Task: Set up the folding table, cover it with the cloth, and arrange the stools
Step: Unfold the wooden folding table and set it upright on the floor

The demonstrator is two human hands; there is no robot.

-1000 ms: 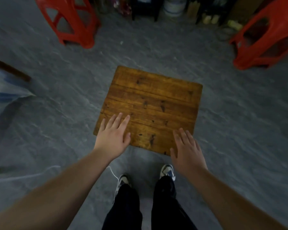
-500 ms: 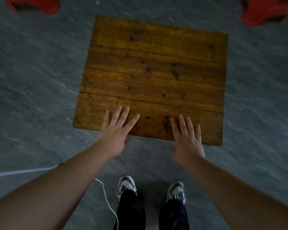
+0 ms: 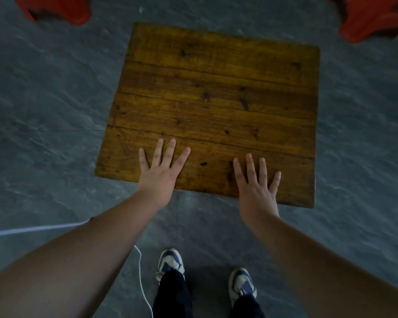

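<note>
The folding table [image 3: 216,92] shows its square brown plank top from above, standing on the grey floor. My left hand [image 3: 161,168] reaches over the near edge left of centre, fingers straight and spread. My right hand [image 3: 256,187] does the same right of centre. Whether the palms press the wood or hover just above it cannot be told. Two red plastic stools stand beyond the table: one [image 3: 55,8] at the top left, one [image 3: 372,17] at the top right, both cut off by the frame. No cloth is in view.
My feet in blue and white shoes [image 3: 170,265] stand just short of the table's near edge. A thin white cord [image 3: 32,229] runs across the floor from the left and curls down by my left leg.
The view has tipped down and drawn closer to the table, which now fills more of the frame. Both hands have spread their fingers wider over the near edge.
</note>
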